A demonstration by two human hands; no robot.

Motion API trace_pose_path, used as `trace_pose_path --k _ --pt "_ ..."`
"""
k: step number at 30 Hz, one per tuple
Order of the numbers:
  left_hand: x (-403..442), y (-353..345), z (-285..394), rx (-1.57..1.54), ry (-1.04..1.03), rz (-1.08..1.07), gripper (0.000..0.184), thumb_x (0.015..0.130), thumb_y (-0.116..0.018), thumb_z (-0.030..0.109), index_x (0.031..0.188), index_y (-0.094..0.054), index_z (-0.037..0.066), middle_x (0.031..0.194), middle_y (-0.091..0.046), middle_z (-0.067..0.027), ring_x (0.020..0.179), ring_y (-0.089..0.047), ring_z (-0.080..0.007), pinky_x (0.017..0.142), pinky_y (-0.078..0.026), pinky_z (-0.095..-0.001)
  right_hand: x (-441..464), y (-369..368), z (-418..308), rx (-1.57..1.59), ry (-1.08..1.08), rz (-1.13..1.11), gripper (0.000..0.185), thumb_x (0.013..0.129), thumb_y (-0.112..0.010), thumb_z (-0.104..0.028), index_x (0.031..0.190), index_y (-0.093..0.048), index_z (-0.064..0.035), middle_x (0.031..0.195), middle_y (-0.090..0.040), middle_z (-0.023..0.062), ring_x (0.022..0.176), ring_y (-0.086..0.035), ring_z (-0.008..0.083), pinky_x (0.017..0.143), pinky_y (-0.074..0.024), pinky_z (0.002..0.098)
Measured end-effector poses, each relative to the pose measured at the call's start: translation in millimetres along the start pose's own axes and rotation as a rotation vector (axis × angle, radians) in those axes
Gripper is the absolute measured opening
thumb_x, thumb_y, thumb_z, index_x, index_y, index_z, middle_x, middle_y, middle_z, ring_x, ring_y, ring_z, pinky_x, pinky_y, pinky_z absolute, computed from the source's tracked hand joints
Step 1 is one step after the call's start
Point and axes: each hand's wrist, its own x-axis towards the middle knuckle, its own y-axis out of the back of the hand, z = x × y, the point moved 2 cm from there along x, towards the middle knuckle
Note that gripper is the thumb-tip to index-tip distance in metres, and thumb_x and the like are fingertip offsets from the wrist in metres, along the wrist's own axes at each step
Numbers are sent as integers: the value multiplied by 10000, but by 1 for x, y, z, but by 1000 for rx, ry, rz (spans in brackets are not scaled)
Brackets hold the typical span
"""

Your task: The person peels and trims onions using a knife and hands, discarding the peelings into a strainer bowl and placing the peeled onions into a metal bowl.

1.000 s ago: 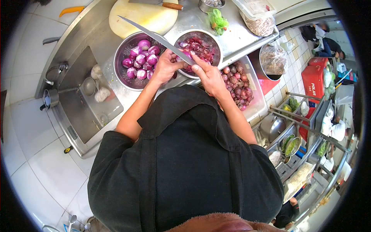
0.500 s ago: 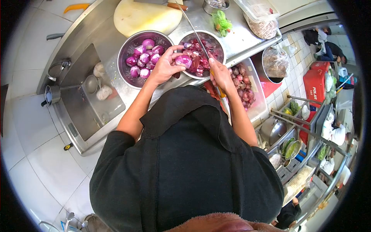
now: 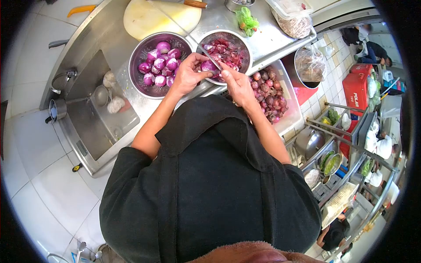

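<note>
My left hand (image 3: 187, 75) holds a purple-red onion (image 3: 208, 66) between thumb and fingers. A long knife (image 3: 211, 58) is in my right hand (image 3: 239, 85), its blade lying against the onion and pointing away to the upper left. Its handle is mostly hidden by my fingers. Both hands are over the near edge of a metal colander of onion skins (image 3: 228, 46). To its left, a second colander (image 3: 132, 72) holds several peeled onions (image 3: 159, 63). Below my right forearm, a white tub (image 3: 294, 105) contains many unpeeled onions (image 3: 268, 94).
A pale round cutting board (image 3: 149, 19) lies behind the colanders, with a wooden-handled tool (image 3: 195, 4) at its edge. The steel sink (image 3: 94, 127) is at left. A green net bag (image 3: 247, 22) sits on the counter. Right are a pot (image 3: 302, 72), a red cooler (image 3: 356, 90) and shelving.
The blade has swung across the onion and now points further left. My right hand has moved left, closer to my left hand. The whole view has shifted slightly.
</note>
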Motion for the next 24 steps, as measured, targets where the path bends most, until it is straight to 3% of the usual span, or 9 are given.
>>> trace_pose_path --k 3,4,8,9,11,14,19,20,24 --pt "-2 3 2 113 -106 14 393 763 -735 -108 1112 -591 1 1145 -655 -108 1067 -634 -177 962 -506 -307 5 4 10 228 -274 -79 618 1019 -436 -569 788 -643 -35 519 -442 -3 445 -431 108 428 -335 267" --pt "-4 4 2 99 -111 -16 389 764 -735 -104 1110 -594 5 1156 -651 -108 1077 -629 -177 969 -501 -311 8 2 9 239 -290 -37 634 1013 -410 -605 622 -451 -108 476 -427 14 389 -415 126 388 -331 282" --pt "-11 13 0 32 -99 -119 378 790 -725 -84 1128 -594 22 1193 -624 -92 1109 -601 -158 979 -485 -305 18 15 29 228 -377 -4 606 990 -425 -637 782 -532 -79 553 -499 29 451 -478 129 431 -383 283" --pt "-14 14 -2 -8 -64 -98 386 798 -723 -80 1145 -588 23 1187 -621 -84 1104 -600 -153 974 -486 -298 21 18 34 150 -398 -26 637 991 -422 -630 1033 -630 -29 553 -497 30 458 -488 127 434 -393 286" --pt "-21 16 -4 -79 1 -45 402 814 -719 -71 1177 -576 25 1175 -615 -67 1095 -597 -141 964 -489 -285 21 19 22 75 -413 -32 705 997 -470 -569 1427 -483 -11 553 -498 27 462 -484 124 445 -401 291" --pt "-30 31 -3 39 -30 97 454 849 -718 -27 1270 -554 20 1137 -629 -60 1010 -642 -146 880 -541 -281 20 13 18 -41 -344 -37 755 989 -577 -433 1563 -248 -70 574 -515 11 456 -474 86 434 -387 242" --pt "-42 98 13 217 -113 448 384 866 -706 -3 1238 -615 29 1126 -673 -84 994 -651 -158 878 -547 -297 18 10 29 -173 -274 -107 848 909 -700 -409 1520 -311 31 643 -587 33 565 -557 120 555 -478 287" --pt "-42 107 17 227 -59 519 396 864 -698 -7 1252 -622 29 1134 -671 -80 1006 -646 -160 888 -541 -303 21 6 43 -327 19 56 853 909 -698 -410 1522 -303 32 702 -632 67 655 -609 164 656 -505 323" --pt "-38 146 1 760 219 451 392 804 -734 59 1191 -680 29 1189 -673 -136 1020 -659 -203 925 -514 -329 14 0 27 -249 -47 42 907 878 -667 -485 1512 -299 49 1211 -641 295 1142 -634 376 1064 -418 401"
